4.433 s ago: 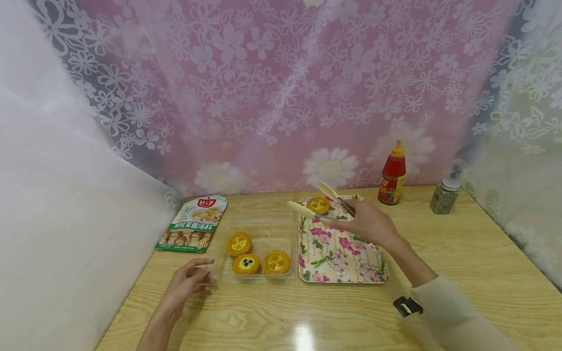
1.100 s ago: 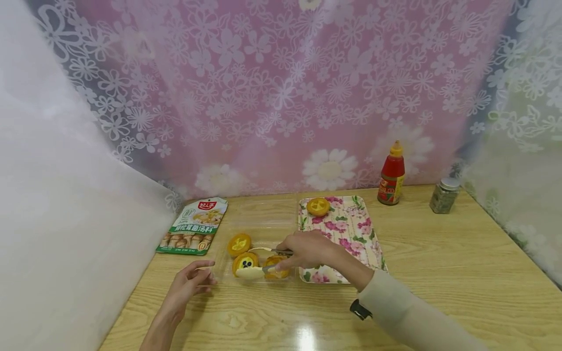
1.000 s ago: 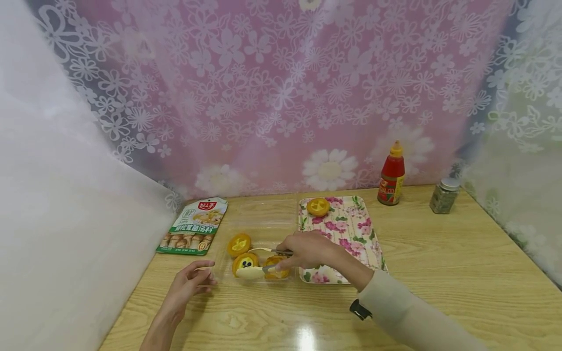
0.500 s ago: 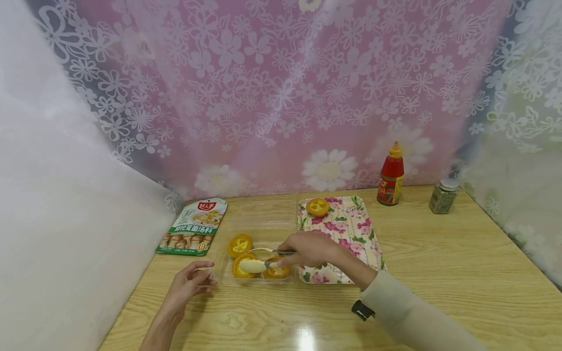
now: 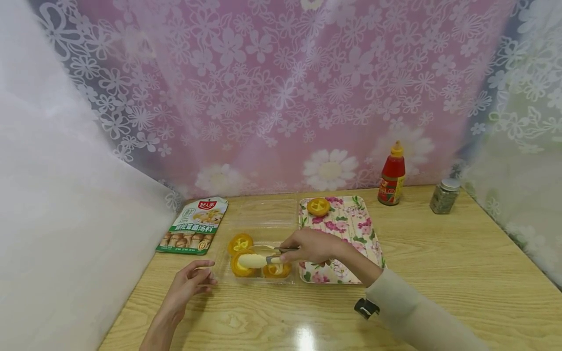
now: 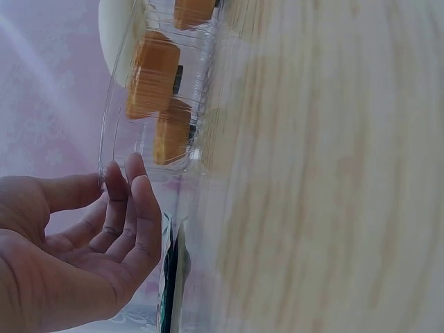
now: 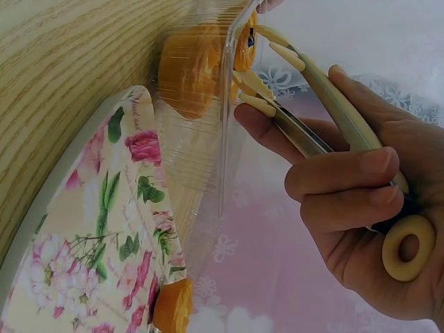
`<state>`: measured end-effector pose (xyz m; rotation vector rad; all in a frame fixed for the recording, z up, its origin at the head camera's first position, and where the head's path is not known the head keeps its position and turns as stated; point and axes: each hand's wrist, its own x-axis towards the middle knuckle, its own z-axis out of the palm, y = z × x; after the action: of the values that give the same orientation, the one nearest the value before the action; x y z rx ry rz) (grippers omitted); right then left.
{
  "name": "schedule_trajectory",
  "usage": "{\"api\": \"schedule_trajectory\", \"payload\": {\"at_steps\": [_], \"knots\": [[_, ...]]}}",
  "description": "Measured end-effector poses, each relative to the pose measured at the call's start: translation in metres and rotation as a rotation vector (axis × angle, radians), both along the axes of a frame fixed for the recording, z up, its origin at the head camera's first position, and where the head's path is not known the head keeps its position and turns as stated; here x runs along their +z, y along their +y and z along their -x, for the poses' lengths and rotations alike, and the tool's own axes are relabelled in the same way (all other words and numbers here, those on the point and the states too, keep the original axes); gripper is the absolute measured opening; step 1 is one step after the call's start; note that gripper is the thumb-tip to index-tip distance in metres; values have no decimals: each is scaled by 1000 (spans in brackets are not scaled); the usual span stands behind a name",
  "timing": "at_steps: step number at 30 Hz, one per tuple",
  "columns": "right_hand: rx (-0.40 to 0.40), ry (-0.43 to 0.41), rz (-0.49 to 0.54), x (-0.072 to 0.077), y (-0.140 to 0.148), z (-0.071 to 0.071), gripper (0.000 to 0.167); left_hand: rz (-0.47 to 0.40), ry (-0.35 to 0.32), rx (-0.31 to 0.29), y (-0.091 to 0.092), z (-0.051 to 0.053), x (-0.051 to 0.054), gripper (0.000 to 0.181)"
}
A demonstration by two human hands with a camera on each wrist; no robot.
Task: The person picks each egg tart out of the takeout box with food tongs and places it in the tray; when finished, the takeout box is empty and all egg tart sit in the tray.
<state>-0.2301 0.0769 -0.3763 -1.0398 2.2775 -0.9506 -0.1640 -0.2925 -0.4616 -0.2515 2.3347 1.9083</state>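
Container, clear plastic, rectangular, lid folded back (image 5: 270, 237): lies on a pale wood-grain table (image 5: 246, 321) and serves as landmark for all entries below.

Tarts, round, golden-crusted, three inside the container: back-left tart (image 5: 240, 240), yellow-topped; front-left tart (image 5: 241, 272), topped with dark blue berries; front-right tart (image 5: 277, 272), yellow-topped.

Left hand (image 5: 190, 280), bare: at the container's left edge, thumb and fingertip pinching the thin rim.

Right hand (image 5: 315, 246), bare, in a pale beige sleeve (image 5: 421, 312): above the container's right side, fingers wrapped round the tongs.

Tongs, metal-armed, cream-tipped, ring at the handle end (image 5: 254, 262): arms apart, tips around the front-left tart inside the container; whether they press on it cannot be told.

Tray, rectangular, cream with pink flowers and green leaves (image 5: 357, 226): just right of the container, bearing a fourth yellow-topped tart (image 5: 318, 207) at its back-left corner.

Pouch, green-and-white, printed with mushrooms (image 5: 193, 226): left of the container, lying flat.

Bottle, red, yellow-capped (image 5: 392, 176): upright, well right of the container, beyond the tray.

Jar, clear glass, pale-lidded (image 5: 445, 196): upright, farther right of the container than the bottle.
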Motion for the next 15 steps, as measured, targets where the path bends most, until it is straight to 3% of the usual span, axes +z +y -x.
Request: {"api": "schedule_trajectory", "payload": {"at_steps": [11,15], "knots": [[23,14,43,16,16,1,40,9,7,-9,-1,0,-1,39],[-13,12,40,23,25,2,44,6,9,-11,-1,0,0,39]]}}
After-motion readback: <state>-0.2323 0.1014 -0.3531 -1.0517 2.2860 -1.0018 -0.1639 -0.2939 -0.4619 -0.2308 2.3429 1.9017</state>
